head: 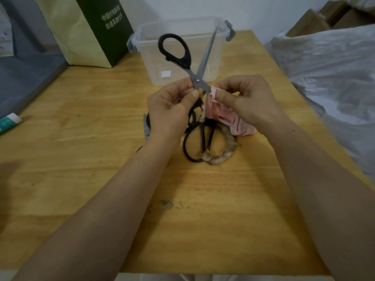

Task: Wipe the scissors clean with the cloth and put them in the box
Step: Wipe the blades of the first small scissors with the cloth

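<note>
Black-handled scissors [183, 57] are held up spread wide, one handle loop up left, one grey blade pointing up right in front of the clear plastic box [205, 45]. My left hand [168, 112] pinches them just below the pivot. My right hand [243, 100] pinches the pink cloth [229, 118] around the lower blade right of the pivot; that blade is hidden. The box stands open at the table's far middle.
More scissors with black loops [194, 142] and a rope-wrapped handle [223, 153] lie under my hands. A green-and-cream paper bag [85, 31] stands far left, a tube [8, 121] at the left edge, white plastic sheeting [328, 72] to the right.
</note>
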The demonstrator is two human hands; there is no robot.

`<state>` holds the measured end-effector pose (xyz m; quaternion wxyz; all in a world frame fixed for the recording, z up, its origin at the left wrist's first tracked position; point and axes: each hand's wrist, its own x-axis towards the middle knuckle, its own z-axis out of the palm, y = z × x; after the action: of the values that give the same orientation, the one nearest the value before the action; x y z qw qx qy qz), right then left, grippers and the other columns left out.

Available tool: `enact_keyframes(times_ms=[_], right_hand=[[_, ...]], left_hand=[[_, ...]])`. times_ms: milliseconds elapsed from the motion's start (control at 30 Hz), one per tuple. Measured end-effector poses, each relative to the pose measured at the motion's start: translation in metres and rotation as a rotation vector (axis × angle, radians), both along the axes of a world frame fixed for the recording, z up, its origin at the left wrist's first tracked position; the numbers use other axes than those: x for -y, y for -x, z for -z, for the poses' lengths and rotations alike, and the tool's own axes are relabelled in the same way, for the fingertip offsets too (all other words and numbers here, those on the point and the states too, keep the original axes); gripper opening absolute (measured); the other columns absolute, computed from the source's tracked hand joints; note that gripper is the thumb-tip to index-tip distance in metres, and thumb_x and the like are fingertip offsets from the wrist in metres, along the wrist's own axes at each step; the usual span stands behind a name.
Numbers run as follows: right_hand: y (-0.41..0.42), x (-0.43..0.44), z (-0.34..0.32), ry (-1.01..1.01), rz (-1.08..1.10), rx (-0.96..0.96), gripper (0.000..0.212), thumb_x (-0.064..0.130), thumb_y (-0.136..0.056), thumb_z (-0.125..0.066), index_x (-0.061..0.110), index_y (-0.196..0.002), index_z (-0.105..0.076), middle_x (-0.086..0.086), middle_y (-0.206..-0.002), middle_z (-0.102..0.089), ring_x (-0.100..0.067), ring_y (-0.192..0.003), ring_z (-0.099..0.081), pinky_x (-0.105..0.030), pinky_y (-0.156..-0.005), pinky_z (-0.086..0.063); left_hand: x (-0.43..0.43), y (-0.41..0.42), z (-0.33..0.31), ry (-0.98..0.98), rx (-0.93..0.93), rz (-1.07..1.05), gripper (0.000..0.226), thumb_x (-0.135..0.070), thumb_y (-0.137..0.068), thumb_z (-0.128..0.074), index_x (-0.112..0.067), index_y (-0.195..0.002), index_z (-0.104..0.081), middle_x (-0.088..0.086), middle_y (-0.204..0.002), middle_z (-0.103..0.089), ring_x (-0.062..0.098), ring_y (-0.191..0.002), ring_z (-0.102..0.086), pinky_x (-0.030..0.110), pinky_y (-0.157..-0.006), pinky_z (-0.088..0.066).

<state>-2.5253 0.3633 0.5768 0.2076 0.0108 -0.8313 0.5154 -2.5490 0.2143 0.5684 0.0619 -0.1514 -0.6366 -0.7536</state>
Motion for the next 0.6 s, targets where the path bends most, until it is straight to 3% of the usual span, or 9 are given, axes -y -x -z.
enact_keyframes(times_ms=[100,233,400,600], right_hand=[[0.0,-0.002,0.001,0.001,0.012,0.0,0.002,0.015,-0.085,-0.069,0.016,-0.084,-0.07,0.008,-0.072,-0.062,0.003,-0.064,-0.054,-0.015,-0.066,-0.046],[0.001,0.006,-0.003,0.003,-0.017,-0.062,0.003,0.018,-0.085,-0.069,0.016,-0.084,-0.071,0.009,-0.074,-0.065,0.008,-0.065,-0.056,-0.009,-0.064,-0.044],[-0.001,-0.004,0.002,0.003,0.003,-0.025,0.01,0.014,-0.084,-0.07,0.023,-0.085,-0.068,0.009,-0.074,-0.063,0.004,-0.069,-0.055,-0.012,-0.069,-0.045],[0.001,0.007,-0.003,0.006,-0.019,-0.09,0.008,0.017,-0.084,-0.069,0.024,-0.08,-0.07,0.011,-0.075,-0.066,0.008,-0.067,-0.058,-0.009,-0.065,-0.045]], left_hand=[[0.003,0.002,-0.001,0.003,-0.016,-0.014,0.024,0.01,-0.086,-0.059,0.004,-0.108,-0.065,0.011,-0.087,-0.07,0.014,-0.08,-0.069,0.026,-0.074,-0.056],[-0.004,-0.004,0.002,0.067,-0.045,0.023,0.028,0.011,-0.086,-0.059,0.005,-0.113,-0.063,0.019,-0.098,-0.069,0.029,-0.093,-0.068,0.041,-0.088,-0.056],[0.002,0.0,0.002,-0.003,-0.021,-0.03,0.024,0.01,-0.085,-0.06,0.005,-0.108,-0.065,0.009,-0.086,-0.07,0.014,-0.08,-0.069,0.027,-0.077,-0.057],[-0.006,-0.006,0.004,0.056,-0.054,0.013,0.026,0.01,-0.085,-0.06,0.004,-0.11,-0.065,0.014,-0.093,-0.069,0.022,-0.087,-0.068,0.036,-0.084,-0.057]])
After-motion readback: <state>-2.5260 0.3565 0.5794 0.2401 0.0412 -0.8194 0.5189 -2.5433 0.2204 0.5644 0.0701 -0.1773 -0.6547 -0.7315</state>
